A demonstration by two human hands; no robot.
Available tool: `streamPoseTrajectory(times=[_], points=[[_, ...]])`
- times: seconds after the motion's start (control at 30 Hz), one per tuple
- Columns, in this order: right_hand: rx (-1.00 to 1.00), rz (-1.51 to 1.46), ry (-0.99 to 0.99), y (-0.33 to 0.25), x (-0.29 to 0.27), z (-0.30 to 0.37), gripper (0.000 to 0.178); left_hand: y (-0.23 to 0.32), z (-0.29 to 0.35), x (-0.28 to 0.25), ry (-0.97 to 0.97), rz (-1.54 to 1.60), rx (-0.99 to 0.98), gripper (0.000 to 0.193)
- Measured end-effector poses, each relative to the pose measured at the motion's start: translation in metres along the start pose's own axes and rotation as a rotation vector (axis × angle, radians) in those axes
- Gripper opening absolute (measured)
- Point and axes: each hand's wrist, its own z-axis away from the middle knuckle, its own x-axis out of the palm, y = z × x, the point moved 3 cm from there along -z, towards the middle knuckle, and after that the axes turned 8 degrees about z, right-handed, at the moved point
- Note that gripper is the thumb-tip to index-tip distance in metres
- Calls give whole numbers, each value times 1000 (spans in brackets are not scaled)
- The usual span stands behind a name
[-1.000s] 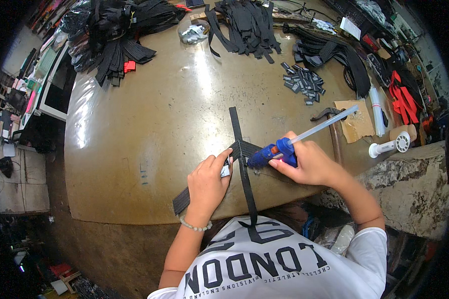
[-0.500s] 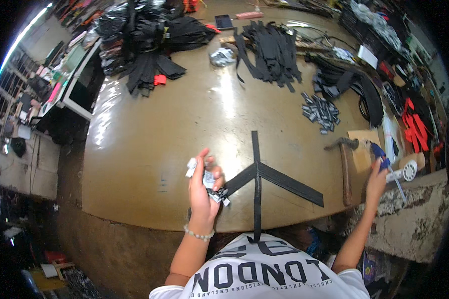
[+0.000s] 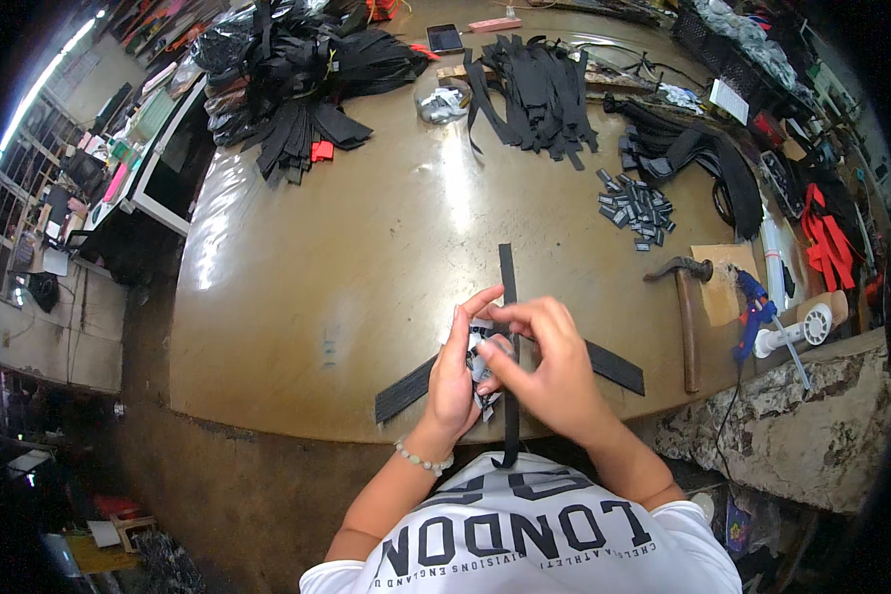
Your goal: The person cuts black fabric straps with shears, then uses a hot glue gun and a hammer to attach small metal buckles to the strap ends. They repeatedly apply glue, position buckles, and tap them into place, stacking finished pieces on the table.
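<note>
My left hand (image 3: 448,386), with a beaded bracelet at its wrist, is cupped around several small grey-white and black labels (image 3: 481,381). My right hand (image 3: 556,381) reaches over from the right, thumb and forefinger closing on a label at the top of that bunch; its other fingers are curled. Both hands are above a black strap piece: a narrow upright strap (image 3: 507,265) with wider arms slanting down, one left (image 3: 406,389) and one right (image 3: 614,368). The hands hide its crossing. A blue glue gun (image 3: 755,309) with a pale stick rests at the table's right edge.
A hammer (image 3: 688,327) lies right of the strap piece. Beyond it is a pile of small grey-black labels (image 3: 636,210). Black strap bundles (image 3: 540,99) and a clear bowl (image 3: 444,102) line the far side. Red straps (image 3: 824,238) hang at right.
My right hand has let go of the glue gun and come left to the labels in my left hand. My left hand has moved right, over the strap piece.
</note>
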Motion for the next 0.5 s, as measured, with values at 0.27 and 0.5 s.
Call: streamPoseTrajectory(times=[0.27, 0.5], points=[[-32, -20, -57, 22, 3, -5, 23, -17, -9, -26, 101, 227, -252, 44], [-43, -16, 148, 3, -21, 13, 18, -18, -19, -29, -135, 665, -382, 38]])
